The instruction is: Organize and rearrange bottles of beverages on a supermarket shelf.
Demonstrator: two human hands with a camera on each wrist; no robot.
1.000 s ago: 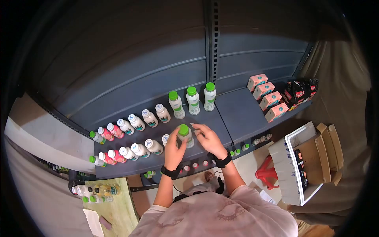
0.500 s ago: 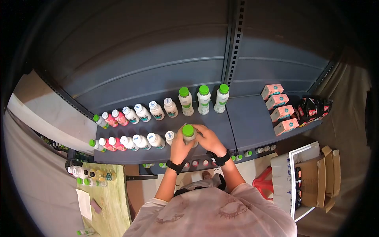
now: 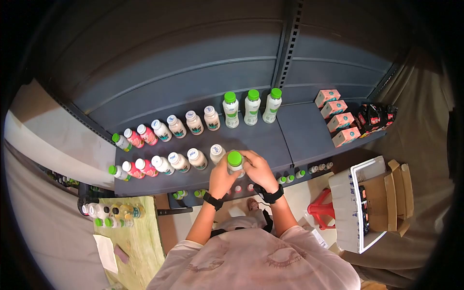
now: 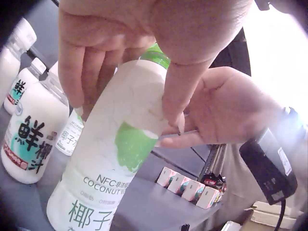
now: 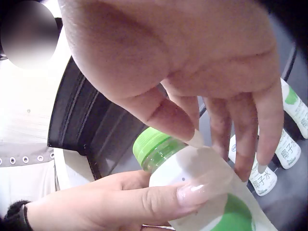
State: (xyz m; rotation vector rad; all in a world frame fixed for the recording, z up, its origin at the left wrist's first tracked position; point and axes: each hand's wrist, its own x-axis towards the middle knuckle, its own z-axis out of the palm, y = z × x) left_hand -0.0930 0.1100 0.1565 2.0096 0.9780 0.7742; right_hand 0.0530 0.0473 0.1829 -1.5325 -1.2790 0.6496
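A green-capped coconut water bottle [image 3: 235,160] is between my two hands, close over the shelf's front edge. My left hand [image 3: 223,180] grips its upper part; in the left wrist view, thumb and fingers wrap the white bottle below the cap. My right hand [image 3: 258,171] is at the bottle's other side. In the right wrist view its thumb tip touches the bottle's shoulder [image 5: 192,159], while the other fingers hang fairly straight behind it. A white bottle with a printed cap [image 3: 217,153] stands just left of the held one. Three green-capped bottles [image 3: 252,107] stand at the back.
Two rows of white and pink bottles [image 3: 147,134] run left along the grey shelf [image 3: 263,140]. Several pink boxes [image 3: 342,121] and black packs [image 3: 377,118] stand at right. Below are a lower shelf of bottles, a red stool [image 3: 321,209], an open carton [image 3: 374,203] and a side table [image 3: 140,241].
My right hand has come in from beside the bottle to touch it, and the hands have closed together around it. The bottle has come slightly towards me relative to the shelf. The head view has shifted.
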